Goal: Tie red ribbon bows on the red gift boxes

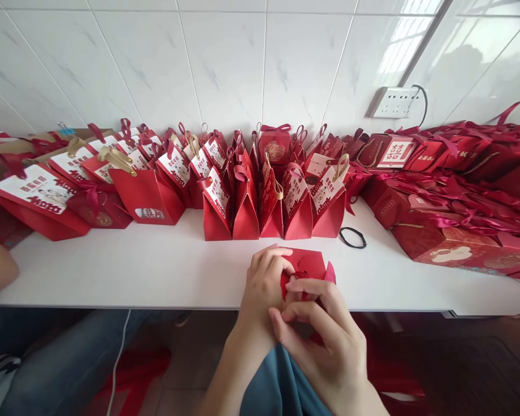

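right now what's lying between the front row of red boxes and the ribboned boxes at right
In the head view, a black loop lies on the white table, closer to the front row.

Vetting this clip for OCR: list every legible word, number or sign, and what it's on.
"囍": red, on the white panel of a box in the right-hand stack.
White labels on the bags: red lettering, too small to read.
Round gold emblem on the upright back box: too small.
Gold characters right of the "囍": blurred.
Handled red box: no readable text.
Other small prints: unreadable.
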The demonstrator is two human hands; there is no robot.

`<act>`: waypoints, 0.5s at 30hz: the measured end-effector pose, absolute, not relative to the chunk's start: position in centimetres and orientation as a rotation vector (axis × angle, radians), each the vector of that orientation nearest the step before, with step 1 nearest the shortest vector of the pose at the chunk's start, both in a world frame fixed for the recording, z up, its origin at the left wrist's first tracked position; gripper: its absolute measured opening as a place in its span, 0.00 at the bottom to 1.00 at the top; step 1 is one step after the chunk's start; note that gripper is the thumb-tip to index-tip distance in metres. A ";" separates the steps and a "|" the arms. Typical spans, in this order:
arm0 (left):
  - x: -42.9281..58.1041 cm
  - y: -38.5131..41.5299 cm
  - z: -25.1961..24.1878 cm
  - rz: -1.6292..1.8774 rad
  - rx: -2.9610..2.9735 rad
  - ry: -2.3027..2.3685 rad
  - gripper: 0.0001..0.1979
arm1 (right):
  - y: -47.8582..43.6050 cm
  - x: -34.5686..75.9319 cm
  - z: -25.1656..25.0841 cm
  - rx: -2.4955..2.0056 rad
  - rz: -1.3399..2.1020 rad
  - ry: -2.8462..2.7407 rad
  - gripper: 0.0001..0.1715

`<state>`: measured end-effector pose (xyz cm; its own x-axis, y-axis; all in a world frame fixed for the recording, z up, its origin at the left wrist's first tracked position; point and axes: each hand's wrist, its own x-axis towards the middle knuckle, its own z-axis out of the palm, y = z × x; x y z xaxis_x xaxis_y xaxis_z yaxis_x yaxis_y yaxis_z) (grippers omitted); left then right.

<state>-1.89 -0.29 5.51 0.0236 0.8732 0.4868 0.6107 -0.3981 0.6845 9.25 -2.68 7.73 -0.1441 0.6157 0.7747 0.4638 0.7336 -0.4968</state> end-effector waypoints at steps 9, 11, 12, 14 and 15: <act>-1.9 -0.5 5.7 1.318 2.048 1.554 0.07 | -2.8 8.9 7.9 -0.983 0.264 -1.714 0.10; -1.8 -0.4 5.6 1.324 2.038 1.570 0.07 | -2.8 8.9 7.9 -0.988 0.231 -1.755 0.08; -1.7 -0.4 5.5 1.320 2.027 1.580 0.06 | -2.7 8.9 7.9 -0.988 0.195 -1.779 0.04; -1.6 -0.3 5.3 1.313 2.003 1.589 0.06 | -2.6 9.1 7.8 -0.991 0.118 -1.826 0.12; -1.6 -0.3 5.3 1.315 1.997 1.588 0.06 | -2.5 9.2 7.8 -0.993 0.097 -1.846 0.20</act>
<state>-1.57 -0.25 5.28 -0.0133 0.8787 0.4771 0.6331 -0.3620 0.6843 9.18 -2.52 7.83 -0.1665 0.6660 0.7272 0.5863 0.6598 -0.4701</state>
